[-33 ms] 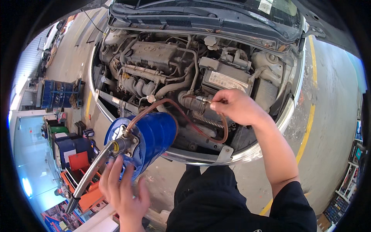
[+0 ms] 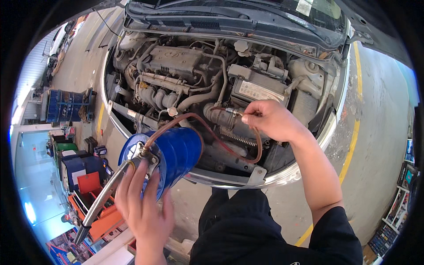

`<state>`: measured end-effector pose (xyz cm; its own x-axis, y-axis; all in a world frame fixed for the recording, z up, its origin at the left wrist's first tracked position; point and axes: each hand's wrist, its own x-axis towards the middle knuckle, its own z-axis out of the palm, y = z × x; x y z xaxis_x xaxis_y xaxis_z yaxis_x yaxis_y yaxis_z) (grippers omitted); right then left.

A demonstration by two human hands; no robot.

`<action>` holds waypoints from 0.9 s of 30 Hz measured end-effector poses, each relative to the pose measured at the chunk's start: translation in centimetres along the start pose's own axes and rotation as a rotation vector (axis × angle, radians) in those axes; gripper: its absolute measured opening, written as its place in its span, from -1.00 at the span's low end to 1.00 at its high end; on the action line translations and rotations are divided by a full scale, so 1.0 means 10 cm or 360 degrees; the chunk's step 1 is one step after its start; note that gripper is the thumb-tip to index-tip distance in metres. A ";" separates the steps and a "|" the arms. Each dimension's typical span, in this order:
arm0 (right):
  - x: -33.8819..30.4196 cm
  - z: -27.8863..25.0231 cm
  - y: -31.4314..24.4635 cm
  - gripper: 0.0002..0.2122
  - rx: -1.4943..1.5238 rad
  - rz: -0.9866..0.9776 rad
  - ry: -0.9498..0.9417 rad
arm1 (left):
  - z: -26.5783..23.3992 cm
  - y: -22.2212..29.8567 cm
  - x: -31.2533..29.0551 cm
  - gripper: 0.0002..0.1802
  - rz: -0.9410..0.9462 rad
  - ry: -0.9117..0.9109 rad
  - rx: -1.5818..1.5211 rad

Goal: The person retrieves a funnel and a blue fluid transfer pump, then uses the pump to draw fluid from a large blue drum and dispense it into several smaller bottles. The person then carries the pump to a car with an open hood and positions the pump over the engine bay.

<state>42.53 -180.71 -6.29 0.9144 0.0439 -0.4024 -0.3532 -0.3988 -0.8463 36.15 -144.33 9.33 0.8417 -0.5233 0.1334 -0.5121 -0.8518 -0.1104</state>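
Note:
A blue cylindrical canister [image 2: 183, 148] lies tilted at the engine bay's front edge, its pump head facing me. From that head a long metal lever [image 2: 102, 196] slants down to the left. My left hand [image 2: 145, 216] is at the pump head, fingers stretched and apart, fingertips overlapping the lever's base; whether they touch it I cannot tell. A translucent brown hose [image 2: 191, 115] loops from the head over to my right hand [image 2: 271, 120]. My right thumb and fingers pinch the hose just behind its metal end fitting [image 2: 231, 111]. A thin reddish tube continues leftward from the fitting.
Around the hose lies the open engine bay, with an engine cover [image 2: 170, 59], a battery [image 2: 258, 90] and a radiator cap [image 2: 172, 111]. The raised hood spans the top. A blue drum [image 2: 66, 106] and a red-orange tool cart [image 2: 106, 216] stand at left.
My left hand has shifted slightly up and right, closer over the pump head. The canister's head has tilted a little. My right hand keeps its pinch on the hose.

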 end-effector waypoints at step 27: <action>2.37 1.59 0.28 -0.70 -0.1051 0.0008 -0.0584 | 0.71 0.51 0.94 -0.61 0.0514 -0.0443 0.0205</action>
<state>60.05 -166.26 -23.72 0.7478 0.2970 -0.5937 -0.0594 -0.8608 -0.5055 42.69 -153.46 3.05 0.6650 -0.7206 -0.1965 -0.7458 -0.6263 -0.2271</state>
